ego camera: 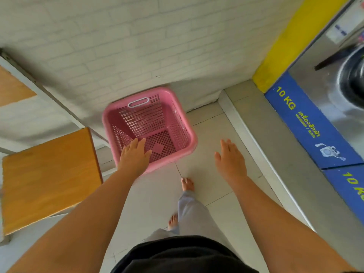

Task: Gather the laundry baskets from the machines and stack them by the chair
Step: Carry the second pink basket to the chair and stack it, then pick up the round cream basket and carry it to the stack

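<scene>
A pink perforated laundry basket point(173, 107) stands upright on the tiled floor against the white brick wall, right beside the chair with the wooden seat point(49, 174). It is empty inside. My left hand point(134, 156) hovers over the basket's near left corner with fingers spread and grips nothing. Over bare floor to the right of the basket, my right hand point(230, 158) is open, palm down, apart from the basket.
A washing machine point(323, 107) with a blue "10 KG" panel and steel door lines the right side on a raised grey kerb point(256, 134). A wooden table edge point(13, 87) sits at the far left. My bare feet point(187, 184) stand on the tiles.
</scene>
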A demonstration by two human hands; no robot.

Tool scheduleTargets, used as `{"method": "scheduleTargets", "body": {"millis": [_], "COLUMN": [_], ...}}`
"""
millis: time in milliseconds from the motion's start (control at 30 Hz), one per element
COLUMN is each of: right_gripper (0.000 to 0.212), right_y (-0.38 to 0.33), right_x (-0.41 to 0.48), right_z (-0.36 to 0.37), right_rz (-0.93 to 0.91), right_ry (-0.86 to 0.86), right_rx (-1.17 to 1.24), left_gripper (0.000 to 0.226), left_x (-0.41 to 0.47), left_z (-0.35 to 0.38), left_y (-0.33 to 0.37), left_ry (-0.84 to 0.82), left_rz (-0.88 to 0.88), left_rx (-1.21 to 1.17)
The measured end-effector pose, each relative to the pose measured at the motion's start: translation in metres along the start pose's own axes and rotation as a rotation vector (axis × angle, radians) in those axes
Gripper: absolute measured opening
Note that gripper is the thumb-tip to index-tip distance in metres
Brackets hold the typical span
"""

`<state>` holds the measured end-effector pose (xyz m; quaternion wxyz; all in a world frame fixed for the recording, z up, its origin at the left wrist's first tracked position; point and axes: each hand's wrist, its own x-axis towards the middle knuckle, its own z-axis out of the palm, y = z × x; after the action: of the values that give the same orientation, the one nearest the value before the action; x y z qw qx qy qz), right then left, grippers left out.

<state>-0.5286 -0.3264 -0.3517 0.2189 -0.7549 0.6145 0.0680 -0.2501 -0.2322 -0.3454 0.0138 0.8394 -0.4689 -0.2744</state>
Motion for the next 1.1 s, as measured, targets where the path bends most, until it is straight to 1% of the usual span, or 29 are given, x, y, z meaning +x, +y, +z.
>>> {"method": "scheduleTargets", "body": {"millis": [167,333,400,467,567,733,900,1100], "right_gripper": [0.057,0.056,0.056,0.054,0.053,0.052,0.051,0.052], "right_y": [0.058,0.114,0.135,0.157,0.191,0.260,0.333,0.404], "right_x": [-0.074,-0.139,-0.165,-0.192,-0.238,-0.328,-0.433,-0.542], "right_z": [-0.006,-0.006,-0.005,-0.002,0.004,0.016,0.037,0.068], "right_rz": [0.183,0.382,0.447,0.503,0.600,0.757,0.937,1.121], "right_ry": [0.076,0.146,0.179,0.218,0.266,0.314,0.373,0.395], "right_rx": [0.105,0.206,0.236,0.253,0.297,0.372,0.452,0.553], "left_gripper": [0.056,0.052,0.049,0.051,0.054,0.053,0.053,0.052], "left_x": [-0.035,-0.060,-0.074,-0.090,-0.119,-0.186,-0.278,-0.376], "left_z": [0.009,0.027,0.035,0.048,0.071,0.127,0.195,0.279], "left_y": [0.059,0.129,0.159,0.186,0.224,0.285,0.346,0.413], "left_ry": [-0.031,-0.112,-0.135,-0.172,-0.211,-0.242,-0.310,-0.386], "left_rz": [0.250,0.481,0.510,0.576,0.681,0.835,0.954,1.091], "left_rx": [0.076,0.169,0.160,0.178,0.282,0.331,0.405,0.480]}}
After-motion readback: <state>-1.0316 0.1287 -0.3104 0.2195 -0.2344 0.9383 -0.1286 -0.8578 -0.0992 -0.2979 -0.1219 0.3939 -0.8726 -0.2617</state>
